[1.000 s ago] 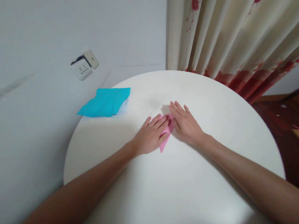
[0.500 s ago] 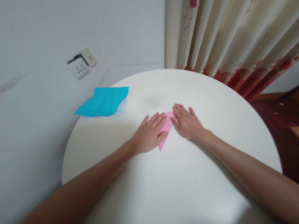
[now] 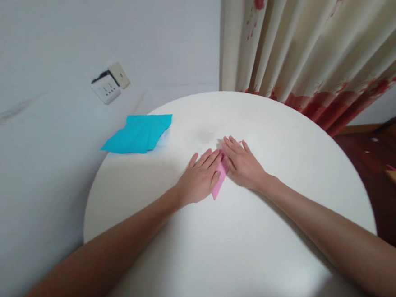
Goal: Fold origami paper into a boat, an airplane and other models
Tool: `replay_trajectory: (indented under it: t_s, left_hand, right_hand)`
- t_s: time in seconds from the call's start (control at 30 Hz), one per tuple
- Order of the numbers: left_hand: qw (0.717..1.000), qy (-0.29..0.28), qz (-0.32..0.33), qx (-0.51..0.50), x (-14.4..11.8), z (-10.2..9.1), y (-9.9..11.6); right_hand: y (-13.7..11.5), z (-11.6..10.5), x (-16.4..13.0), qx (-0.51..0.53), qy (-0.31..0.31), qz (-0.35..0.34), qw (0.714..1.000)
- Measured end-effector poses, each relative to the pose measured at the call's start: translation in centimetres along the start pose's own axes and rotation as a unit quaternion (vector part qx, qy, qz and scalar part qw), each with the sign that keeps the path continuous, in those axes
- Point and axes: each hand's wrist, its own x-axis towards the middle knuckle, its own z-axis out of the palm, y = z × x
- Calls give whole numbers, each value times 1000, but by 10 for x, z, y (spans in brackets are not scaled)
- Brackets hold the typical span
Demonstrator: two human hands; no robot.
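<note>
The right hand has slid back up over the pink paper, and both it and the left hand lie flat and open, pressing it down mid-surface so the fold stays.

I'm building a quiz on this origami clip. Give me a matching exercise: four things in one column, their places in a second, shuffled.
Things:
1. pink paper
2. blue paper
3. wall socket
4. curtain

Places:
A. behind the table's far edge
B. on the wall, left of the table
C. on the table's left rim
D. between the left hand and the right hand

Pairs: 1-D, 2-C, 3-B, 4-A
</note>
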Motion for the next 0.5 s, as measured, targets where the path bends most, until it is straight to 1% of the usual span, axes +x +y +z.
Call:
replay_trajectory:
  t_s: [0.07,0.13,0.2,0.27,0.37,0.5]
  left_hand:
    - [1000,0,-2,0,0,0,0]
    - [1000,-12,5,3,-2,-3,-2]
    - [999,-44,24,6,-5,-8,-6]
    - [995,-92,40,4,-9,-14,-11]
    - [987,-152,49,-11,-12,-23,-17]
    - [981,-180,60,-32,-12,-29,-20]
  right_hand:
    - [-3,4,-3,-17,-26,-8,999]
    - [-3,7,-5,-34,-37,-6,999]
    - [-2,8,-6,-45,-42,-7,998]
    - [-1,7,-5,-51,-47,-10,998]
    - [-1,7,-5,-55,-49,-10,997]
    - [0,7,-4,-55,-54,-7,997]
